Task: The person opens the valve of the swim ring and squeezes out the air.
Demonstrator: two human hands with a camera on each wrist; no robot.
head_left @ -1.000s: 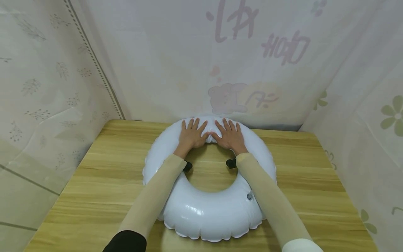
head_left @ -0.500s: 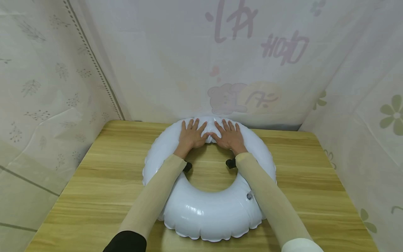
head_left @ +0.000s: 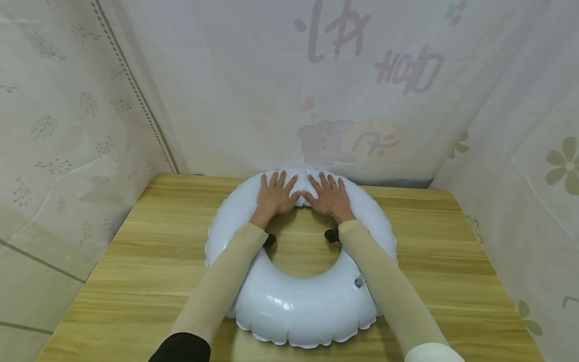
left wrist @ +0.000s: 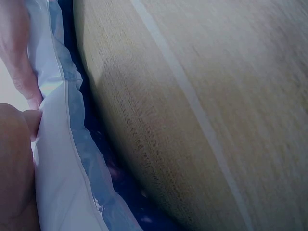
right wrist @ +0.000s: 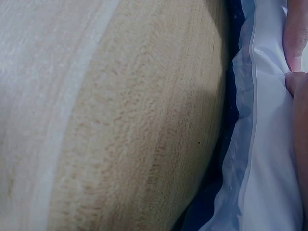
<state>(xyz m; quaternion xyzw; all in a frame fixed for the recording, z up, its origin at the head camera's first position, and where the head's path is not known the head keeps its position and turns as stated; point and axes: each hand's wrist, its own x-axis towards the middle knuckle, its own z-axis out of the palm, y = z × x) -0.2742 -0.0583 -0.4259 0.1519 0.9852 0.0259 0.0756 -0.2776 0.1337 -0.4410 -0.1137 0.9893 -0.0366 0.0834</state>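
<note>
A white inflatable swim ring [head_left: 303,306] lies flat on the wooden table [head_left: 154,251], a clear valve [head_left: 359,281] on its near right side. My left hand [head_left: 275,195] rests on the ring's far part with fingers spread straight. Beside it, my right hand [head_left: 331,196] presses on the same part, fingers also spread. The two thumbs meet near the ring's inner edge. In the left wrist view the ring's inner wall and seam [left wrist: 67,115] run beside the left hand [left wrist: 17,168]. The right wrist view has the ring [right wrist: 272,144] next to the right hand [right wrist: 302,115].
A printed white curtain [head_left: 235,90] hangs right behind the table's far edge, and similar curtains stand at left [head_left: 68,125] and right [head_left: 534,166]. Black wrist-camera parts [head_left: 332,235] jut out under both wrists into the ring's hole.
</note>
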